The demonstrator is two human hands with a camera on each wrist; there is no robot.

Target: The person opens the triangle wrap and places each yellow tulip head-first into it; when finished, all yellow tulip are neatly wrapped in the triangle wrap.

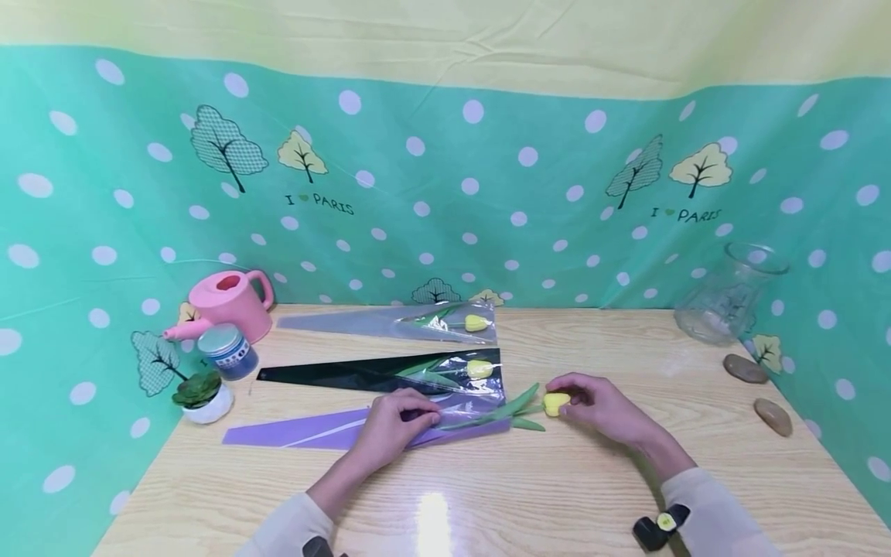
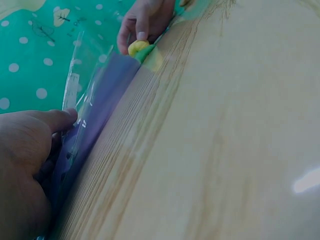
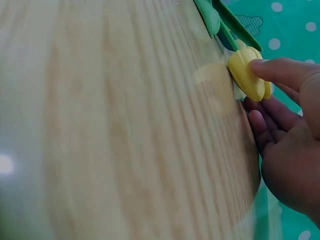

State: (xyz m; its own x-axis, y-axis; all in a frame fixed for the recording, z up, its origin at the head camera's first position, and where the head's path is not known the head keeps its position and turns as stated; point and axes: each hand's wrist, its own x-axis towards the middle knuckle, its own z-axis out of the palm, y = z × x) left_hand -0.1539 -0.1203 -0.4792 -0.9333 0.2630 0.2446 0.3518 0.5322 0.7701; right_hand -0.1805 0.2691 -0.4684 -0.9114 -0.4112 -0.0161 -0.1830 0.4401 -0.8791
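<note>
A yellow tulip [image 1: 556,404] with green leaves lies partly inside a purple flower sleeve [image 1: 299,433], its head and leaf tips sticking out of the right end. My right hand [image 1: 604,408] pinches the tulip's head between thumb and fingers, as the right wrist view shows close up. My left hand [image 1: 391,427] pinches the sleeve's clear film [image 2: 75,95] along its edge, thumb on top. Just behind lie a black sleeve [image 1: 320,377] and a grey sleeve [image 1: 341,322], each with a yellow tulip inside under clear film.
At the left stand a pink watering can [image 1: 233,305], a blue jar [image 1: 230,354] and a small potted succulent [image 1: 202,396]. A clear glass vase [image 1: 727,298] is at the back right, near two brown stones [image 1: 746,369]. A dotted green cloth [image 1: 445,193] hangs behind the table.
</note>
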